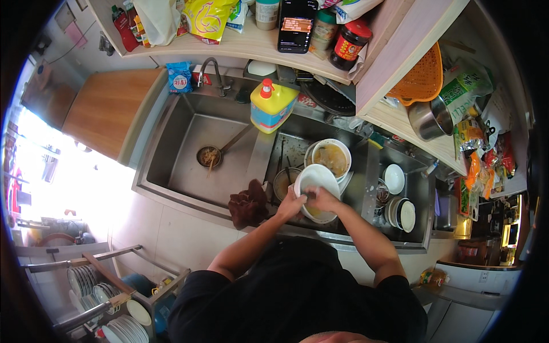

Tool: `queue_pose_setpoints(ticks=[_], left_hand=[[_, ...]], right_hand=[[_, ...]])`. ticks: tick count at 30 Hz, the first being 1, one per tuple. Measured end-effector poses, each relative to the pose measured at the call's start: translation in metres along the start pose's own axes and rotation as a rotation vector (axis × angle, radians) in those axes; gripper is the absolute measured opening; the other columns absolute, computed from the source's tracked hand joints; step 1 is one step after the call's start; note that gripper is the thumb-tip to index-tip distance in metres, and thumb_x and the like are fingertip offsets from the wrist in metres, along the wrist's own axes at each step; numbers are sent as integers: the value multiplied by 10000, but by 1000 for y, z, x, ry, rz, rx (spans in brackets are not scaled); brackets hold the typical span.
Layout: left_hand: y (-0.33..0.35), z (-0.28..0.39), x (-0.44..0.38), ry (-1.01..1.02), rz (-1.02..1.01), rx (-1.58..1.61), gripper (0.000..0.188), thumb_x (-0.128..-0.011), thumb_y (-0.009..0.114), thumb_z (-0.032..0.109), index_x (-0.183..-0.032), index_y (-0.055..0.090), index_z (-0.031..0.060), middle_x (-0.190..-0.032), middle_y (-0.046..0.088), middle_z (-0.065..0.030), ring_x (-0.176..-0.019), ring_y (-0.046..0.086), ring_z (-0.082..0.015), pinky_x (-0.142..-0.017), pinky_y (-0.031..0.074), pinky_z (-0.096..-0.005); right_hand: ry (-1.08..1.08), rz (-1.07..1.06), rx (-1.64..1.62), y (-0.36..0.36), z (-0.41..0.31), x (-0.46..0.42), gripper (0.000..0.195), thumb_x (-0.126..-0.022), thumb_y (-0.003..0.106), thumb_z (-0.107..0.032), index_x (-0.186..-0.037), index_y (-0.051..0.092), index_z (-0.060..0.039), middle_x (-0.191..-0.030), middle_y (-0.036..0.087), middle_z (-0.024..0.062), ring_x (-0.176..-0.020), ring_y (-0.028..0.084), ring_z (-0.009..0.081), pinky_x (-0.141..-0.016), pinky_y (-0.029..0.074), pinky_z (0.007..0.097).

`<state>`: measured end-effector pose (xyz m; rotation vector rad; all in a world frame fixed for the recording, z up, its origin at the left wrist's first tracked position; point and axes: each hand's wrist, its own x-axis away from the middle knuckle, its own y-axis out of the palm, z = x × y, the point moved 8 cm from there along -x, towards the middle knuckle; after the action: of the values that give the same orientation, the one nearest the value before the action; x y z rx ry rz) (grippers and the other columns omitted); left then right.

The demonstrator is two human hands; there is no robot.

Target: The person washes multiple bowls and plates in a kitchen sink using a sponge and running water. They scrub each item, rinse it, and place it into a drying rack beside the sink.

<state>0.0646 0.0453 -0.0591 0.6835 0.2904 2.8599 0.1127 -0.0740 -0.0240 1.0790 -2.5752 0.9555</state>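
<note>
A large white bowl [315, 175] is tilted over the middle sink basin [291, 141]. My left hand [291, 205] grips its left rim. My right hand [322, 199] reaches inside the bowl, its fingers blurred; whether they hold anything is unclear. A yellowish patch shows low in the bowl. Just behind it stand stacked white bowls [351, 155], the top one holding cloudy yellow-brown liquid [331, 156]. To the left, another bowl [281, 185] with liquid and utensils sits partly hidden. Dark food scraps dot the basin floor.
A brown cloth [248, 203] drapes over the front sink edge. In the left basin lies a long-handled ladle [209, 156] with food scraps. A yellow detergent jug [274, 105] stands on the divider. Bowls and plates [406, 215] fill part of the right basin. A phone [297, 26] leans on the shelf above.
</note>
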Motion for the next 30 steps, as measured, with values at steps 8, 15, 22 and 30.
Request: queue_pose_setpoints(ticks=[8, 15, 22, 30], left_hand=[[-7, -21, -22, 92, 50, -58, 763, -923, 626, 274, -1531, 217, 61, -1279, 557, -210, -888, 716, -320, -565, 639, -402], [18, -2, -3, 17, -37, -16, 774, -922, 626, 275, -1529, 199, 55, -1264, 573, -226, -829, 723, -331, -522, 619, -395], [-12, -3, -14, 60, 96, -134, 725, -928, 591, 234, -1543, 251, 54, -1351, 524, -191, -1149, 612, -317, -849, 562, -409], [-15, 20, -5, 138, 105, 52, 700, -910, 521, 171, -1543, 244, 61, -1288, 560, -182, -919, 698, -284, -518, 624, -359]], right_hand=[[317, -30, 678, -22, 47, 0, 415, -816, 757, -216, -1182, 716, -24, -1119, 737, 217, -1093, 695, 376, -963, 529, 454], [53, 478, -117, -38, 24, -9, 360, -839, 747, -142, -1182, 681, -56, -1088, 737, 186, -1069, 698, 344, -930, 532, 439], [190, 36, 459, -15, 23, 14, 434, -860, 706, -223, -1250, 681, -35, -1195, 711, 227, -1061, 691, 406, -921, 550, 455], [84, 133, 316, -16, 2, 41, 452, -844, 745, -280, -1231, 716, -49, -1087, 738, 219, -920, 727, 320, -872, 563, 380]])
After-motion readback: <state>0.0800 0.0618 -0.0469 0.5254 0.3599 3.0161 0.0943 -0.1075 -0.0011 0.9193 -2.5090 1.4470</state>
